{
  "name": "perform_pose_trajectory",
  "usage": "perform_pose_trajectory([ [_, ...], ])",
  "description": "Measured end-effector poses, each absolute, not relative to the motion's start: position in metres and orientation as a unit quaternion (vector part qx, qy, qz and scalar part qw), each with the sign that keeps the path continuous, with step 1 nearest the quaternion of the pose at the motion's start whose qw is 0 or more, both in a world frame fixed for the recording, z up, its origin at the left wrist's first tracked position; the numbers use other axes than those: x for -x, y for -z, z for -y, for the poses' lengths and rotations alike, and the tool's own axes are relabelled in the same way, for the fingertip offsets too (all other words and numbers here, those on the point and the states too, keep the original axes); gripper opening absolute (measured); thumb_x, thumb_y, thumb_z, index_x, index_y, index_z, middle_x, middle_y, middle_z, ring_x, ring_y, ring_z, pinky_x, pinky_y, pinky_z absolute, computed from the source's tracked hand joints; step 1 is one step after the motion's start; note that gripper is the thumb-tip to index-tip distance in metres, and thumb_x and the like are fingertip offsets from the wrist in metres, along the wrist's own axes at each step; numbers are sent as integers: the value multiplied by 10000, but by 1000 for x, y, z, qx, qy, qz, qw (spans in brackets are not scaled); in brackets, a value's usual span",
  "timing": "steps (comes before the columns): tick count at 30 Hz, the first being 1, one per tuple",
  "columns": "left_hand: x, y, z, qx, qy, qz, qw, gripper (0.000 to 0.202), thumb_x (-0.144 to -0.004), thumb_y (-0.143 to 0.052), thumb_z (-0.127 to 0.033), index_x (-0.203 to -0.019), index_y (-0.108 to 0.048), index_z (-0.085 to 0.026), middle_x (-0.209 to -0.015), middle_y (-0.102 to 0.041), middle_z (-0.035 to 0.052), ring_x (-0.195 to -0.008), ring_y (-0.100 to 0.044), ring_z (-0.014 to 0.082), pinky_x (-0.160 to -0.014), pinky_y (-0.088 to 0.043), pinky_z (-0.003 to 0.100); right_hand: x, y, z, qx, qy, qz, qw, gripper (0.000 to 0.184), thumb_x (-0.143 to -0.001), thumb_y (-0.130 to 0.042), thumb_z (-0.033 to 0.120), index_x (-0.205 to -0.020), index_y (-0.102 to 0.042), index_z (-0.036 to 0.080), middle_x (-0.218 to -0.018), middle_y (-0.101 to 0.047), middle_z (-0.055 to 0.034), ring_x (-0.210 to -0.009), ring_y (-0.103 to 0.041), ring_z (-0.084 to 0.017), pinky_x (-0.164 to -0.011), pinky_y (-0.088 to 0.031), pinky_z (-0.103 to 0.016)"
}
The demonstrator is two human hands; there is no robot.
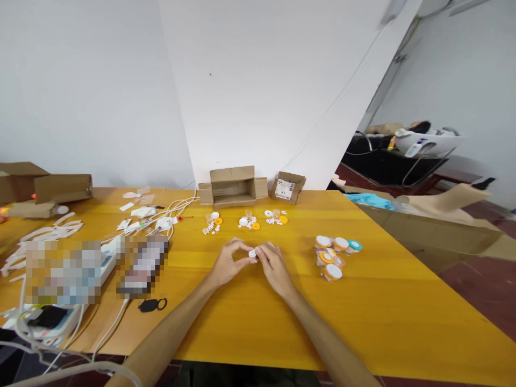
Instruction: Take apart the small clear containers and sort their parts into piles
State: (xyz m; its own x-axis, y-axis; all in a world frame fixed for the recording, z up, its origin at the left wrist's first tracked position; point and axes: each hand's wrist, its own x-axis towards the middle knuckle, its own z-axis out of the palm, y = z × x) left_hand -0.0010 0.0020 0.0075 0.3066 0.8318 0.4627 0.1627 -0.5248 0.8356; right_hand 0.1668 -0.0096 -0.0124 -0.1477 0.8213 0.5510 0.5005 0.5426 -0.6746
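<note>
Over the middle of the yellow wooden table, my left hand and my right hand meet fingertip to fingertip. Between them they pinch a small white plastic piece with dark holes or marks; its exact kind is too small to make out. Beyond my hands lie three small groups of parts. They include clear plastic cups, white discs, orange ring lids and white perforated pieces. To the right of my hands stand several clear jars with white, orange and teal lids.
An open cardboard box and a smaller labelled one stand against the wall. White cables, a power strip, a blurred phone and a black key fob occupy the left side. The table's right edge slants past a large carton.
</note>
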Motion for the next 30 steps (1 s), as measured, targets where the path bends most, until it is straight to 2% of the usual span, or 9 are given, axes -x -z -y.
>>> perform_pose_trajectory([
  [9, 3, -8, -3, -740, -468, -332, 351, 271, -839, -705, -481, -847, -753, -215, -834, -716, 45, -829, -614, 193, -842, -479, 329, -163, 11, 12, 440, -174, 730, 493, 452, -1033, -292, 447, -660, -463, 256, -631, -541, 2, -647, -490, -203, -651, -375, -317],
  [21, 4, -9, -3, -800, -437, -345, 224, 198, -960, -558, -322, -939, -744, -259, -825, -727, 24, -810, -603, 193, -855, -438, 347, -160, 12, 11, 432, -178, 735, 491, 454, -1042, -283, 448, -683, -487, 258, -645, -554, 3, -663, -498, -201, -672, -390, -316],
  [30, 5, -9, -4, -806, -426, -351, 214, 251, -985, -499, -322, -945, -738, -256, -819, -709, 32, -795, -581, 195, -826, -424, 338, -161, 11, 12, 441, -173, 741, 476, 451, -1039, -289, 435, -674, -484, 257, -644, -559, 2, -667, -499, -200, -671, -403, -319],
])
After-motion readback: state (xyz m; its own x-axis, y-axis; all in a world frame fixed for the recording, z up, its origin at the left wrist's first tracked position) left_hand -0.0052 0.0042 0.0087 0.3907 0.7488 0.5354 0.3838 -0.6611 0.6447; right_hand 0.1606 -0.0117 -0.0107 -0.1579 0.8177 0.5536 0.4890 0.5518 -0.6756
